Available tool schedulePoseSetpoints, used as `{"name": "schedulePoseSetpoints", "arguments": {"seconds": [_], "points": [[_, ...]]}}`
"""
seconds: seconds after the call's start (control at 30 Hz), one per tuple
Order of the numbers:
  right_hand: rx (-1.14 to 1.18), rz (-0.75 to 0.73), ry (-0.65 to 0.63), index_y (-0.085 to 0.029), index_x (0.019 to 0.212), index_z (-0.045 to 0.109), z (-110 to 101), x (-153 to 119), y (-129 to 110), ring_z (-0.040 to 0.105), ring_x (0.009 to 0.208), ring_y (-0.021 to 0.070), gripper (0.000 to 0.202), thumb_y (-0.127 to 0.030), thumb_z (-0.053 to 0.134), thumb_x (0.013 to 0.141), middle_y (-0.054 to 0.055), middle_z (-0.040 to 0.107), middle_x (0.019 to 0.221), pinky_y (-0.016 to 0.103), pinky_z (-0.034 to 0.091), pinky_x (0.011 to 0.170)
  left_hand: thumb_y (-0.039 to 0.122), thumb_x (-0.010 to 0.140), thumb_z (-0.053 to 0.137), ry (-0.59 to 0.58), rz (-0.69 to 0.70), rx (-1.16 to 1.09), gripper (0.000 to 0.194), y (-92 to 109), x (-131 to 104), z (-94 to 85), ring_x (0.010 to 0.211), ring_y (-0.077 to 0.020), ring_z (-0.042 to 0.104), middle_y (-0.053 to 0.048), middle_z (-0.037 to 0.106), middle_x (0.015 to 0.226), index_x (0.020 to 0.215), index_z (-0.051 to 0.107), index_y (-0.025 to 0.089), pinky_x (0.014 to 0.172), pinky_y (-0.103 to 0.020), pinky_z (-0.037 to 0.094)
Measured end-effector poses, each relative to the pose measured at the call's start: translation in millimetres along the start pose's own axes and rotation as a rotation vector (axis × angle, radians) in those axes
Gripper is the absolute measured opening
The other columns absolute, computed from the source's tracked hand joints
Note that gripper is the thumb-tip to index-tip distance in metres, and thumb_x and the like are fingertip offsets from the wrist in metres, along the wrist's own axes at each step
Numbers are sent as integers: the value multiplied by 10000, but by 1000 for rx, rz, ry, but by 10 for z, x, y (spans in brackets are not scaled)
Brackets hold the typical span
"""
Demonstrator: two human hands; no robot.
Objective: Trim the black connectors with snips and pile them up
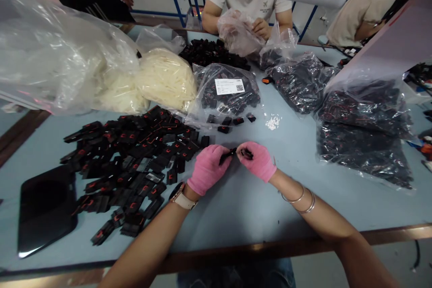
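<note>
My left hand (209, 167), in a pink glove with a watch at the wrist, is closed on a small black plastic part (227, 155). Close beside it, almost touching, my right hand (259, 162) wears a matching glove. Its fingers are wrapped round another dark plastic part (246, 154), mostly hidden by the glove. Whether the two parts touch, I cannot tell. Left of my hands spreads a loose pile of black plastic connectors (135, 162), several with red clips. A few more black pieces (238, 121) lie just beyond my hands, near small white bits (273, 121).
A black tablet-like tray (47, 209) lies at the left. Clear bags hold pale strips (167, 78) and black parts (229, 99), with more bags (364, 144) at the right. Across the blue table (243, 216), a person (248, 6) handles a plastic bag; other people stand at both sides.
</note>
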State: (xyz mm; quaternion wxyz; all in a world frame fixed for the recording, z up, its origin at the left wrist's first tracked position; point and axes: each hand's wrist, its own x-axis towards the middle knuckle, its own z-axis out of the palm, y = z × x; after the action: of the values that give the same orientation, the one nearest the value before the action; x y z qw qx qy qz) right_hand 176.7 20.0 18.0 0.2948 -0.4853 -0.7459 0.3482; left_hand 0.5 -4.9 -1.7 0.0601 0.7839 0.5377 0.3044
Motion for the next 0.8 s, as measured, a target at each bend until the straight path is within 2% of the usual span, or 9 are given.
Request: {"name": "schedulePoseSetpoints", "arguments": {"seconds": [0.13,0.27,0.5,0.8], "points": [[15,31,-4,-199,839,609,-5,-12,-41,564,635,107,100,-198,534,773,-19,622,716,224,448,639,217,819,572,14,53,44,48,24,6,0,720,-194,591,-51,649,774,818,595,175,667,-315,478],[-41,39,-14,-213,876,590,3,-15,-54,576,635,106,136,-178,536,756,-25,634,741,219,455,640,201,821,566,21,87,81,42,48,13,2,732,-201,596,-60,652,774,805,595,175,679,-321,479],[-176,32,-13,-230,924,593,35,-10,-77,626,736,133,227,-122,566,726,-15,675,816,235,465,677,194,828,547,-7,153,129,66,48,27,-5,728,-205,588,-62,663,788,807,606,175,665,-327,471],[-119,78,-66,-209,839,617,-4,39,-112,578,735,139,150,-109,556,746,-1,652,809,265,458,710,207,824,555,-26,180,79,66,28,41,9,705,-193,577,-50,661,762,792,607,183,655,-325,460]]}}
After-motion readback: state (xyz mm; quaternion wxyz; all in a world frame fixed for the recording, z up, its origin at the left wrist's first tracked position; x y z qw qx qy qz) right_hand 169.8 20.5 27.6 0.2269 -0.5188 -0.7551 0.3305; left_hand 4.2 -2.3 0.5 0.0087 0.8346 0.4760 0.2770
